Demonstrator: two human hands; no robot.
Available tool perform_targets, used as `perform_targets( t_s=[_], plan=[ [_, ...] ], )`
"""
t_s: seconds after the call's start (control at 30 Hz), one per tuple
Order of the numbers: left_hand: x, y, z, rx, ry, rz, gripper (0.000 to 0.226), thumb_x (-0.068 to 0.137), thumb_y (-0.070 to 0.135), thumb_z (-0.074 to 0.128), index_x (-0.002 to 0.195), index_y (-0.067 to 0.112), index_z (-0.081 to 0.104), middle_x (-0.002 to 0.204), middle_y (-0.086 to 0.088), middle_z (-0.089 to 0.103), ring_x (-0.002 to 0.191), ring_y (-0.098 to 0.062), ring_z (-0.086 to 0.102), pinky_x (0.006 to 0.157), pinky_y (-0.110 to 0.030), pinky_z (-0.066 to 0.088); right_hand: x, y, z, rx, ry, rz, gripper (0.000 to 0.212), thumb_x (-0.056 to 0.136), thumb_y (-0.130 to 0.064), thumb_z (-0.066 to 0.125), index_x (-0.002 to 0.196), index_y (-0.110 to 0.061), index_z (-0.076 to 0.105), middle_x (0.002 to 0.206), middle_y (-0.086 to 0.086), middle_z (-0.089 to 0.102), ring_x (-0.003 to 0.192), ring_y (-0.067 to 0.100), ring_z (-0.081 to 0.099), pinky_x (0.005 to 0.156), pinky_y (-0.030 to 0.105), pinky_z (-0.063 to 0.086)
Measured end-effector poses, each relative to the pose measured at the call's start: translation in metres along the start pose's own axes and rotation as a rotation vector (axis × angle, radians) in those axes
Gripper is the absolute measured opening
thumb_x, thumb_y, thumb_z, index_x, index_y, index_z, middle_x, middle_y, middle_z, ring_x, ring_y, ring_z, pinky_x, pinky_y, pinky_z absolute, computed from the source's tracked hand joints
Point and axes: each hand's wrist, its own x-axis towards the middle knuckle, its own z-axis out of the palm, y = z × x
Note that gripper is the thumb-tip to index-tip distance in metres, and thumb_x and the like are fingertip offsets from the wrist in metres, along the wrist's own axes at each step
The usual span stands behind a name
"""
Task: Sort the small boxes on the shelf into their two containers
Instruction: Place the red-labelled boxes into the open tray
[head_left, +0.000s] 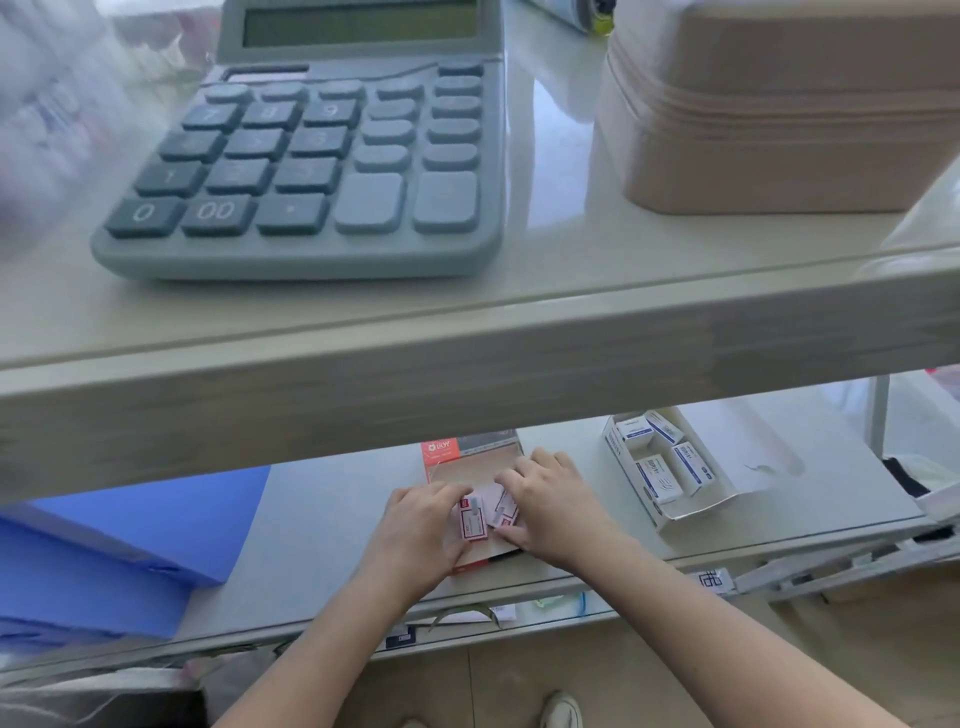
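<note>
Upper counter (467, 322) with calculator (311, 150) overhangs the lower shelf (322, 519), hiding its back. White container (670, 512) of blue-labelled boxes (660, 475) sits right of the red-brown container (441, 460). There, left hand (421, 525) and right hand (550, 501), fingers curled, grasp red-labelled boxes (474, 524).

Upper desktop (545, 270): glossy clear sheet, looks like glass or plastic, w/ reflections; its front edge is matt pale wood-look laminate. Calculator (311, 156): matt grey-green plastic, keys smooth. Tan case (779, 114): matt, ribbed, prob. plastic. Lower shelf (322, 519): smooth w/ soft sheen. Blue folders (130, 540): matt plastic. Red-white small boxes (475, 522): printed card, slight gloss, on an open red-brown cardboard container (467, 467). White tray (670, 467): thin card, holds blue-white card boxes (660, 475).
</note>
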Motion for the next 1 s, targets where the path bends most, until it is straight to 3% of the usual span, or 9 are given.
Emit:
perform_targets(
  t_s=[0.1,0.17,0.27,0.4,0.53,0.63,0.83,1.0],
  plan=[
    [-0.004,0.001,-0.001,0.053,0.038,-0.002,0.048,0.080,0.037,0.067,0.125,0.027,0.055,0.121,0.009,0.062,0.114,-0.015,0.051,0.099,-0.029,0.028,0.003,0.000,-0.001,-0.101,0.025,0.004,0.053,0.079,-0.064,0.057,0.098,-0.015,0.060,0.102,0.007,0.056,0.101,0.029,0.044,0.089,0.043,0.035],
    [-0.005,0.003,-0.002,0.082,0.056,0.000,0.048,0.079,0.039,0.068,0.123,0.026,0.056,0.119,0.008,0.063,0.113,-0.016,0.050,0.099,-0.028,0.024,0.005,0.004,-0.003,-0.085,-0.001,-0.051,0.054,0.077,-0.064,0.055,0.102,-0.017,0.063,0.106,0.005,0.055,0.102,0.028,0.043,0.091,0.044,0.035],
    [-0.006,0.005,-0.005,0.092,0.053,-0.017,0.050,0.080,0.039,0.068,0.126,0.025,0.054,0.122,0.007,0.062,0.118,-0.015,0.048,0.102,-0.029,0.022,0.007,0.010,-0.009,-0.027,-0.094,-0.117,0.043,0.078,-0.042,0.056,0.116,-0.022,0.060,0.115,-0.001,0.058,0.110,0.026,0.043,0.098,0.044,0.032],
    [-0.006,0.009,-0.008,0.076,0.066,-0.048,0.051,0.081,0.039,0.068,0.128,0.026,0.052,0.125,0.008,0.061,0.119,-0.014,0.047,0.104,-0.029,0.022,0.016,0.009,-0.014,-0.068,-0.031,-0.082,0.030,0.080,-0.021,0.055,0.109,-0.020,0.062,0.106,-0.001,0.066,0.104,0.025,0.048,0.094,0.040,0.032],
    [-0.008,0.009,-0.009,0.061,0.106,-0.060,0.047,0.080,0.035,0.068,0.124,0.026,0.055,0.120,0.007,0.063,0.115,-0.014,0.050,0.102,-0.027,0.024,0.014,0.002,-0.014,-0.084,-0.094,-0.100,0.039,0.078,-0.032,0.056,0.114,-0.019,0.057,0.104,0.001,0.062,0.105,0.026,0.044,0.093,0.041,0.032],
    [-0.010,0.008,-0.007,0.073,0.094,-0.055,0.047,0.078,0.033,0.070,0.123,0.025,0.056,0.119,0.007,0.063,0.114,-0.015,0.049,0.102,-0.027,0.025,0.014,-0.001,-0.013,-0.100,-0.126,-0.091,0.028,0.080,-0.035,0.057,0.103,-0.019,0.059,0.098,0.001,0.063,0.105,0.026,0.043,0.090,0.040,0.030],
    [-0.004,0.010,-0.002,0.027,0.098,-0.057,0.039,0.081,0.034,0.065,0.118,0.026,0.057,0.115,0.008,0.065,0.111,-0.013,0.051,0.102,-0.026,0.020,0.015,-0.010,-0.005,-0.082,0.001,0.026,0.031,0.087,-0.048,0.048,0.087,-0.017,0.053,0.090,0.004,0.068,0.098,0.028,0.049,0.087,0.041,0.031],
    [0.002,0.005,0.007,0.053,0.023,-0.041,0.045,0.080,0.039,0.058,0.124,0.028,0.051,0.119,0.009,0.060,0.114,-0.014,0.049,0.108,-0.031,0.016,0.006,-0.003,-0.003,-0.031,-0.026,-0.008,0.036,0.081,-0.042,0.052,0.110,-0.020,0.055,0.107,0.001,0.062,0.105,0.026,0.044,0.092,0.042,0.031]
  ],
)
